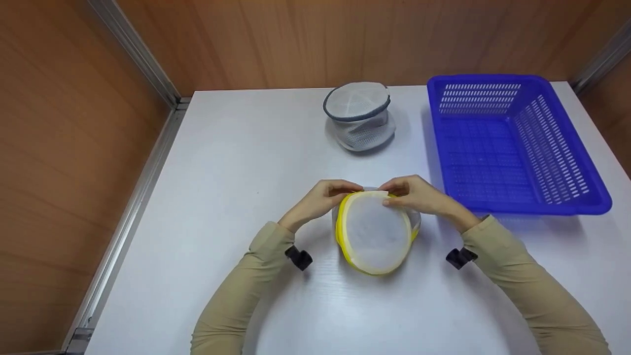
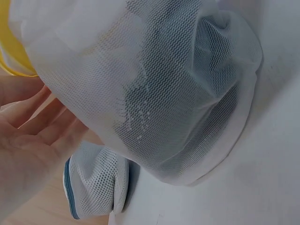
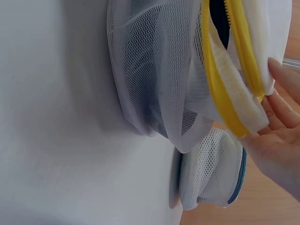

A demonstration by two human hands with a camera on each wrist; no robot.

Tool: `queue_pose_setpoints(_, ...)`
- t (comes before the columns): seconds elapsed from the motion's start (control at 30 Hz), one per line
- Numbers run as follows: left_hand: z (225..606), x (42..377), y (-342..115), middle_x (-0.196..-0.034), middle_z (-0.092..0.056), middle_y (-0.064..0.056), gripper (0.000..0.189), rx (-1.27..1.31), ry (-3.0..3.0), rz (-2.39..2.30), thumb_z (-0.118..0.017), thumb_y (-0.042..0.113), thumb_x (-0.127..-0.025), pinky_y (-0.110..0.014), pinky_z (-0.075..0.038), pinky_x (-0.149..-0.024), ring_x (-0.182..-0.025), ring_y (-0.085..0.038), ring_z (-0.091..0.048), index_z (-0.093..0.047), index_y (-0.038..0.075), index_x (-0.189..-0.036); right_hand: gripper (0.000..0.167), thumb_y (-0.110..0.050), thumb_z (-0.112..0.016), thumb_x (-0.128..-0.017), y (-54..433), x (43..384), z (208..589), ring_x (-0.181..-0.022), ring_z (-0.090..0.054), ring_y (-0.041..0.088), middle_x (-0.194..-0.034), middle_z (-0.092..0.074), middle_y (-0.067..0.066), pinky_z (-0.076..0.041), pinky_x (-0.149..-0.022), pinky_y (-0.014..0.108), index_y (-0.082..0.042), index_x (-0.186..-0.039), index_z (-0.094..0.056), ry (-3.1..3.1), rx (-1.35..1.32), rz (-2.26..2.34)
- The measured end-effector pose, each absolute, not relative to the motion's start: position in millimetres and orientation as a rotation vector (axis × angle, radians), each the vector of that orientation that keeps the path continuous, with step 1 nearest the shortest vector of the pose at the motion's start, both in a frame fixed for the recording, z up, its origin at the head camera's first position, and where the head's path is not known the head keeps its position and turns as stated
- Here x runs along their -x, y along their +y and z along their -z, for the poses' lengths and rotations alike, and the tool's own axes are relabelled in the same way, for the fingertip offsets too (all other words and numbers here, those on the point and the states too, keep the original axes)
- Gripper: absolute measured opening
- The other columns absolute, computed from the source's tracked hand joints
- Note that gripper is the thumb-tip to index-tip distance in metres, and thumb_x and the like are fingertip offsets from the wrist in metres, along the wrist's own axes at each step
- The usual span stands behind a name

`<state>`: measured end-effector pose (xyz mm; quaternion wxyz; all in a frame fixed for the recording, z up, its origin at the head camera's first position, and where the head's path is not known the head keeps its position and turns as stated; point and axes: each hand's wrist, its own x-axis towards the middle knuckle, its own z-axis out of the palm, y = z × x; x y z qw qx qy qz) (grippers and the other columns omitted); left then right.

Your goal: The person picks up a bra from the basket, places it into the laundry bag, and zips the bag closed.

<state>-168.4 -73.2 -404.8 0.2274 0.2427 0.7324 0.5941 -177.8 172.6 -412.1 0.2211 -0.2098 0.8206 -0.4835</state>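
A white mesh laundry bag [image 1: 377, 231] with a yellow zipper stands on the table between both hands, its round lid facing up. At the lid's far edge, my left hand [image 1: 319, 201] pinches the rim on the left side. My right hand [image 1: 418, 195] pinches the edge a little further right, thumb on top of the lid. The yellow zipper [image 3: 216, 84] is parted on the right side, and something dark shows in the gap. Through the mesh wall [image 2: 164, 93], dark patches are visible in the left wrist view.
Behind the hands stands a second mesh bag [image 1: 362, 130] with a dark blue-grey rim. A blue plastic basket [image 1: 498, 204] is at the right of the white table [image 1: 217, 162]. Wood-patterned panels [image 1: 305, 44] border the back and left.
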Motion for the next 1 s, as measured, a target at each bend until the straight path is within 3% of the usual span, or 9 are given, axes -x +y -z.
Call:
queue_pose_setpoints(0.2, 391, 164, -71, -0.115, -0.056, -0.017, 0.027, -0.689, 1.987, -1.614, -0.045, 0.000, -0.090, -0.025, -0.042, -0.090, -0.106, -0.019, -0.053, -0.055, -0.007, -0.113, 0.032, -0.015, -0.066, -0.079, 173, 175, 411, -0.086, -0.058, 0.011, -0.100, -0.062, 0.015, -0.048, -0.074, 0.020, 0.005, -0.105, -0.061, 2.256, 0.571, 1.359)
queue_pose_setpoints(0.37, 401, 170, -70, -0.113, -0.058, -0.017, 0.026, -0.689, 1.993, -1.590, -0.047, 0.001, -0.089, -0.025, -0.044, -0.087, -0.103, -0.018, -0.055, -0.056, -0.008, -0.111, 0.032, -0.016, -0.066, -0.079, 173, 173, 411, -0.082, -0.058, 0.006, -0.097, -0.063, 0.015, -0.048, -0.074, 0.019, 0.005, -0.103, -0.062, 2.268, 0.606, 1.367)
queue_pose_setpoints(0.6, 420, 178, -69, -0.101, -0.062, -0.015, 0.019, -0.689, 2.073, -1.542, -0.052, 0.001, -0.087, -0.023, -0.046, -0.080, -0.091, -0.016, -0.058, -0.062, -0.006, -0.102, 0.031, -0.016, -0.067, -0.079, 174, 171, 413, -0.083, -0.059, 0.008, -0.097, -0.064, 0.014, -0.049, -0.073, 0.021, 0.004, -0.102, -0.063, 2.274, 0.596, 1.371)
queue_pose_setpoints(1.0, 401, 167, -77, -0.084, -0.062, -0.010, 0.009, -0.891, 2.426, -1.459, -0.059, 0.005, -0.083, -0.021, -0.048, -0.069, -0.076, -0.015, -0.057, -0.065, -0.002, -0.085, 0.028, -0.013, -0.067, -0.078, 179, 164, 413, -0.070, -0.059, 0.005, -0.087, -0.065, 0.015, -0.049, -0.063, 0.018, 0.006, -0.099, -0.064, 2.370, 0.541, 1.401)
